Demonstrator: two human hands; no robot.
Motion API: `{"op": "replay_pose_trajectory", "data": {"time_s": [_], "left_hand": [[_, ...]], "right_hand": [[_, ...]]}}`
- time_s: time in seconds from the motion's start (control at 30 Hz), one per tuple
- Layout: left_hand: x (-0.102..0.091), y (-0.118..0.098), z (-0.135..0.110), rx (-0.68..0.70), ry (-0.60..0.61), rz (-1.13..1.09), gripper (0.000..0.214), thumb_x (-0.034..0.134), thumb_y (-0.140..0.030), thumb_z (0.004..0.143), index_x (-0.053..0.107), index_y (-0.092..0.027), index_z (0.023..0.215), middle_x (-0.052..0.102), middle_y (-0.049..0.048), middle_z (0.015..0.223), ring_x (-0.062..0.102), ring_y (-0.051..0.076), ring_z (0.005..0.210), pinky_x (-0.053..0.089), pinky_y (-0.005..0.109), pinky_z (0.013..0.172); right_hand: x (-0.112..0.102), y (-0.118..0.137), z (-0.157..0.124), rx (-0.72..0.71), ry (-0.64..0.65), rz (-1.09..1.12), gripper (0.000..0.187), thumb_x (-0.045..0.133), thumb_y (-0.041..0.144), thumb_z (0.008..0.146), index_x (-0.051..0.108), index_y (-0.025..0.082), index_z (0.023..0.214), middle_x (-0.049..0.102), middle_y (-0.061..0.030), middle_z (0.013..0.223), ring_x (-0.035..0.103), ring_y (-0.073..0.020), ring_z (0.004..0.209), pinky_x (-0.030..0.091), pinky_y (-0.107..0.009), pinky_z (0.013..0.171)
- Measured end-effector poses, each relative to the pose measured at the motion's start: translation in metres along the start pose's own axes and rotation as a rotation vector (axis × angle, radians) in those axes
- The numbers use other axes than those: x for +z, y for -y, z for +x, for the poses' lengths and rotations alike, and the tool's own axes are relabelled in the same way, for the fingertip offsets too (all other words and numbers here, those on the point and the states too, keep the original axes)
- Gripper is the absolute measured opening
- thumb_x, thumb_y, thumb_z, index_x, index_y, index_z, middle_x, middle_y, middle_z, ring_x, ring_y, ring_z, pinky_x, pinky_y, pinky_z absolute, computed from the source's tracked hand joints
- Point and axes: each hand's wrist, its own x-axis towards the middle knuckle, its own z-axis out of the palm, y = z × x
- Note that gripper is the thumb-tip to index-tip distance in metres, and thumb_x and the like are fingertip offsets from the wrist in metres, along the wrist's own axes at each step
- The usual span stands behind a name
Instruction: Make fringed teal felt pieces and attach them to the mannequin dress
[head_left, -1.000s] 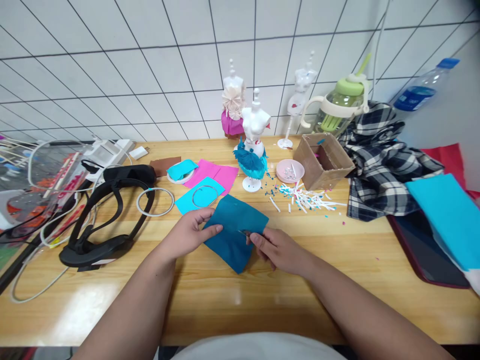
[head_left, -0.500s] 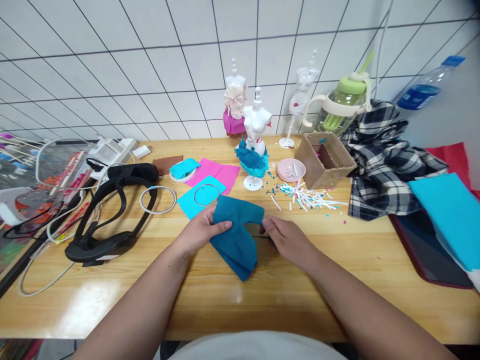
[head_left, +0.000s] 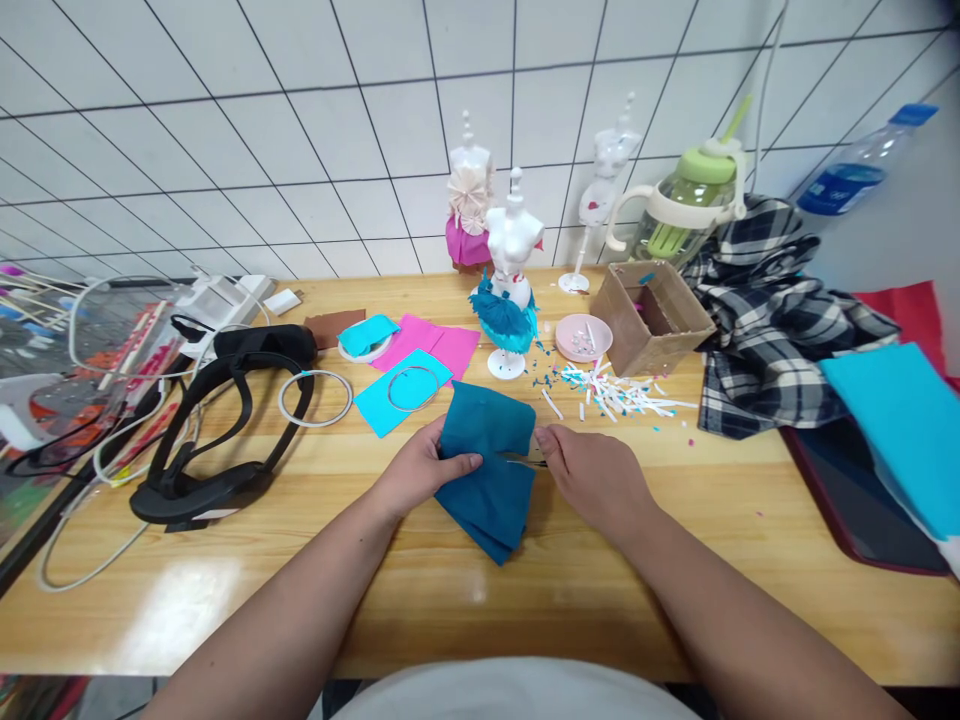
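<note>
My left hand (head_left: 426, 465) pinches a dark teal sheet (head_left: 487, 505), paper or thin cloth, thumb on top, above the table. A cut runs into the sheet from its right edge. My right hand (head_left: 589, 470) is closed round small scissors (head_left: 529, 461), whose blades lie in that cut; their handles are hidden in my fingers. Behind the sheet stands a small white mannequin (head_left: 515, 235) with a teal ruffled skirt (head_left: 504, 315). A bright blue sheet (head_left: 382, 400) lies left of it, a thin hoop (head_left: 412, 408) on top.
A pink dish (head_left: 583, 350), white paper strips (head_left: 619, 392) and a cardboard box (head_left: 637, 345) are at the back right. Two more mannequins stand by the wall. A black headset frame (head_left: 225, 490) and cables lie left; a plaid cloth (head_left: 739, 385) and a green-lidded jug (head_left: 682, 200) are right.
My left hand has moved slightly right with the teal sheet. My right hand has shifted a little right, and the scissor blades now show in the sheet's cut.
</note>
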Motion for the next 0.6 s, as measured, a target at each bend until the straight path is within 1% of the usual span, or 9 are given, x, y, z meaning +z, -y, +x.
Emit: {"op": "replay_pose_trajectory", "data": {"time_s": [0.2, 0.33, 0.4, 0.5, 0.6], "left_hand": [[0.004, -0.001, -0.001, 0.008, 0.034, 0.002, 0.052, 0.08, -0.03, 0.066, 0.058, -0.016, 0.111, 0.073, 0.0096, 0.107, 0.068, 0.028, 0.095, 0.054, 0.038, 0.08], [0.006, -0.002, -0.001, 0.023, 0.046, 0.018, 0.052, 0.08, -0.029, 0.067, 0.058, -0.016, 0.112, 0.074, 0.0082, 0.102, 0.068, 0.028, 0.098, 0.054, 0.036, 0.081], [0.006, -0.001, -0.001, 0.025, 0.046, 0.012, 0.051, 0.079, -0.03, 0.067, 0.058, -0.016, 0.111, 0.073, 0.0086, 0.103, 0.068, 0.028, 0.098, 0.054, 0.037, 0.082], [0.005, 0.001, -0.001, 0.014, 0.027, -0.028, 0.051, 0.079, -0.031, 0.067, 0.058, -0.016, 0.111, 0.073, 0.0096, 0.107, 0.068, 0.029, 0.097, 0.055, 0.038, 0.082], [0.003, 0.003, 0.0, 0.006, 0.014, -0.063, 0.05, 0.079, -0.031, 0.068, 0.058, -0.016, 0.111, 0.072, 0.0095, 0.108, 0.068, 0.029, 0.096, 0.055, 0.039, 0.082]], "right_hand": [[0.006, 0.005, 0.0, -0.052, -0.001, 0.088, 0.049, 0.018, 0.045, 0.101, 0.059, 0.023, 0.086, 0.071, -0.0047, 0.072, 0.067, -0.0213, 0.067, 0.022, -0.03, 0.052], [0.009, 0.007, 0.001, -0.072, 0.024, 0.168, 0.049, 0.017, 0.044, 0.101, 0.058, 0.022, 0.084, 0.071, -0.004, 0.074, 0.066, -0.0201, 0.069, 0.027, -0.029, 0.055], [0.011, 0.006, 0.002, -0.08, 0.04, 0.226, 0.05, 0.016, 0.044, 0.101, 0.058, 0.022, 0.084, 0.071, -0.0036, 0.075, 0.066, -0.0195, 0.072, 0.03, -0.028, 0.057], [0.012, 0.001, 0.004, -0.064, 0.062, 0.275, 0.052, 0.015, 0.045, 0.101, 0.06, 0.022, 0.086, 0.072, -0.0047, 0.08, 0.067, -0.0199, 0.077, 0.034, -0.028, 0.06], [0.012, -0.002, 0.006, -0.032, 0.065, 0.275, 0.053, 0.015, 0.045, 0.101, 0.061, 0.022, 0.089, 0.073, -0.0057, 0.085, 0.067, -0.021, 0.081, 0.035, -0.028, 0.062]]}}
